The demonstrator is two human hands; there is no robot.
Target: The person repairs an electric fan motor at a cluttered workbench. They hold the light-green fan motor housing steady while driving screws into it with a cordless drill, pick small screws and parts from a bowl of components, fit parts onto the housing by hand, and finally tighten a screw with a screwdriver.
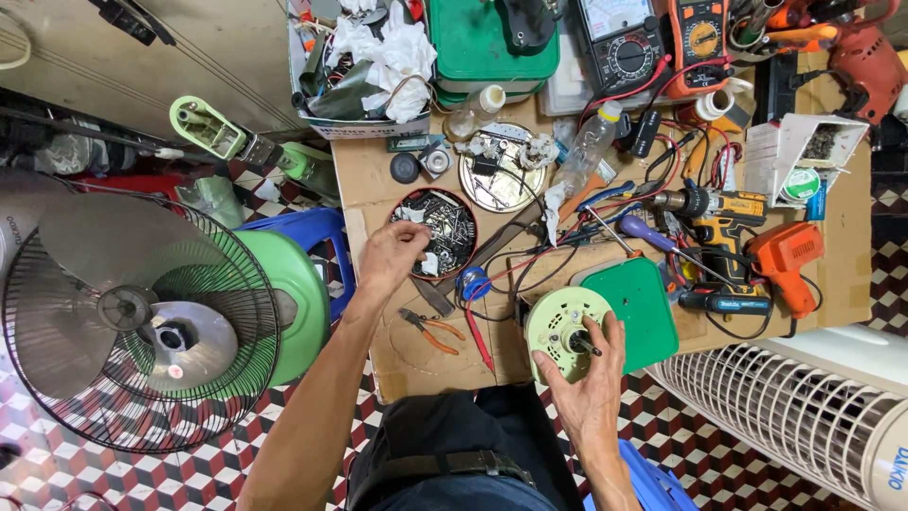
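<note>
head view: looking straight down at a cluttered cardboard-covered worktop (851, 274) and the person's two bare arms.
left hand (392, 254): centre of the frame, fingers curled together and dipping into a round tin of screws (445, 227); whether they pinch one cannot be told.
right hand (586, 378): lower centre, fingers wrapped around the rim of a pale green fan motor housing (558, 322), thumb beside its shaft.
near the motor: a green square cover (638, 303) touching its right side.
between the hands: orange-handled pliers (430, 329).
right of frame: a yellow cordless drill (719, 208) and an orange tool (785, 260).
left of frame: a green fan with wire grille (142, 322) lying on the tiled floor.
</note>
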